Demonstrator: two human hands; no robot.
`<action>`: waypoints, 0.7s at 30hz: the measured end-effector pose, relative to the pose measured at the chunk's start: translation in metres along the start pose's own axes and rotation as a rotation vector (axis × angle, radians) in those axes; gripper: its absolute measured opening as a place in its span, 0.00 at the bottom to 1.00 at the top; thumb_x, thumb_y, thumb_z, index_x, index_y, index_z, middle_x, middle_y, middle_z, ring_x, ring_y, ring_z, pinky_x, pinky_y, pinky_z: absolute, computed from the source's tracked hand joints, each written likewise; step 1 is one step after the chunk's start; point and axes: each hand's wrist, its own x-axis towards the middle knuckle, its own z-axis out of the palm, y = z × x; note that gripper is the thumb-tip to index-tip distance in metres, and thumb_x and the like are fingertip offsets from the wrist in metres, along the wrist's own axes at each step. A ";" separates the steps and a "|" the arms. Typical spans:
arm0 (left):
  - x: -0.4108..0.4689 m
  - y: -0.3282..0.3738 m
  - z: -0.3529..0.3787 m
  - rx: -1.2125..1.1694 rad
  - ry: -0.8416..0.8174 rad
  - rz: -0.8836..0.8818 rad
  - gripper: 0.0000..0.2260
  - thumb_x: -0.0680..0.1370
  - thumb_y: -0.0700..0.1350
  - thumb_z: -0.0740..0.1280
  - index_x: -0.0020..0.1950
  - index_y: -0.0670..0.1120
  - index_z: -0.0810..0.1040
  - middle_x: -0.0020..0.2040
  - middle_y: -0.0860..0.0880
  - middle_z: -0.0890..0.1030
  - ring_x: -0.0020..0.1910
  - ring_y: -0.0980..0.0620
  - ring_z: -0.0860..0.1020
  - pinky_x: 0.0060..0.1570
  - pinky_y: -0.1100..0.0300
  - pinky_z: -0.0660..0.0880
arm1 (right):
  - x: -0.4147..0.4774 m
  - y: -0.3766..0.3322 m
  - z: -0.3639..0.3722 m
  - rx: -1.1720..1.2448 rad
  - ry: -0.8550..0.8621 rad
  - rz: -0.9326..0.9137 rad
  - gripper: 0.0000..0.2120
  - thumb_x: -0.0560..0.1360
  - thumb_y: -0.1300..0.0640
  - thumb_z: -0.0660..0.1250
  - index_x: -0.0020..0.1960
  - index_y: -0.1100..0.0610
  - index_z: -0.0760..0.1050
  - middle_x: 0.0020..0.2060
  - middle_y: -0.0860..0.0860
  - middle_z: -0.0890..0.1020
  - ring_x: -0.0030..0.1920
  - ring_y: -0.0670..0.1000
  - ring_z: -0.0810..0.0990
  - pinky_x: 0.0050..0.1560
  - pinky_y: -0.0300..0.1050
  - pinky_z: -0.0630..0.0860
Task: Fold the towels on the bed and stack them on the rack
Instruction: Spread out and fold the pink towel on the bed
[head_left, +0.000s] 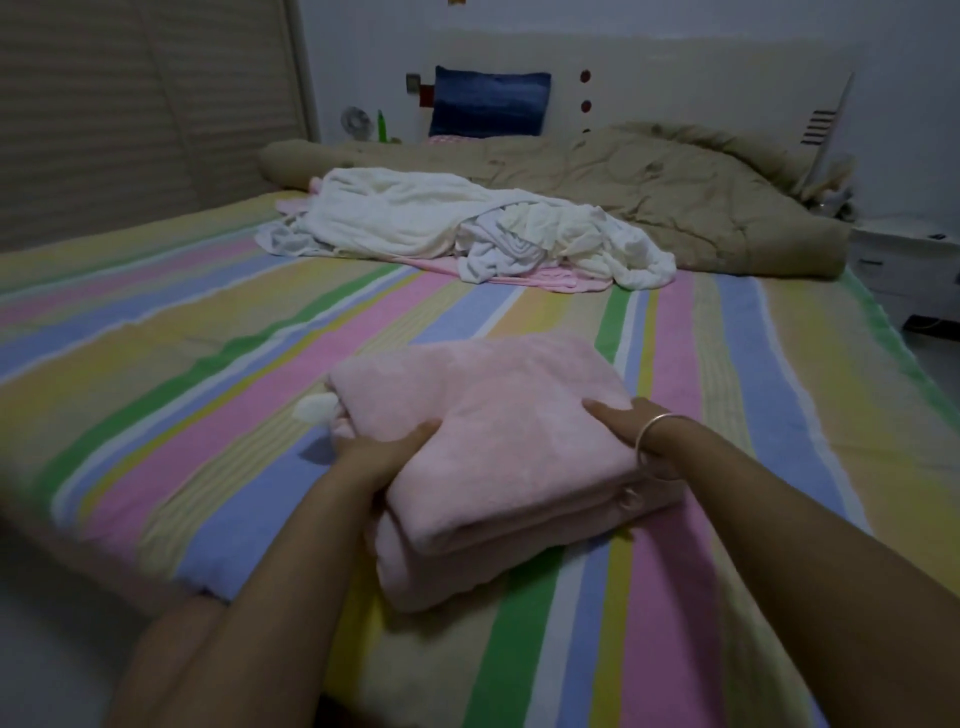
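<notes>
A folded pink towel (498, 447) lies near the front edge of the striped bed (182, 364). My left hand (382, 457) grips its left side, thumb on top and fingers under the fold. My right hand (618, 423), with a bangle on the wrist, grips its right side the same way. A white tassel sticks out at the towel's left corner. Further back lies a heap of unfolded white towels (447, 228) on top of a pink one (540, 278). No rack is in view.
A crumpled beige quilt (675, 192) fills the head of the bed below a blue pillow (488, 104). A wardrobe with slatted doors (130, 114) stands on the left, and a white nightstand (904, 270) on the right.
</notes>
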 end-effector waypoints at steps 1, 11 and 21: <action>0.002 0.001 -0.002 -0.026 -0.029 -0.003 0.63 0.51 0.72 0.77 0.79 0.50 0.53 0.73 0.45 0.68 0.66 0.43 0.73 0.62 0.51 0.71 | -0.001 -0.001 -0.002 0.036 -0.008 0.007 0.49 0.69 0.29 0.62 0.75 0.63 0.56 0.73 0.60 0.63 0.70 0.60 0.66 0.67 0.49 0.65; 0.012 0.047 -0.046 0.133 0.070 0.069 0.48 0.60 0.56 0.78 0.72 0.39 0.62 0.63 0.44 0.74 0.57 0.44 0.77 0.45 0.54 0.77 | -0.046 -0.027 -0.008 0.045 -0.250 -0.006 0.28 0.72 0.41 0.69 0.65 0.56 0.69 0.61 0.55 0.74 0.60 0.55 0.73 0.61 0.46 0.69; 0.039 0.033 -0.246 -0.112 -0.265 -0.169 0.19 0.77 0.52 0.65 0.60 0.41 0.79 0.46 0.39 0.84 0.37 0.45 0.83 0.44 0.52 0.74 | -0.103 -0.154 0.103 0.756 -0.454 -0.131 0.20 0.74 0.45 0.66 0.55 0.60 0.80 0.45 0.57 0.85 0.43 0.54 0.83 0.47 0.44 0.75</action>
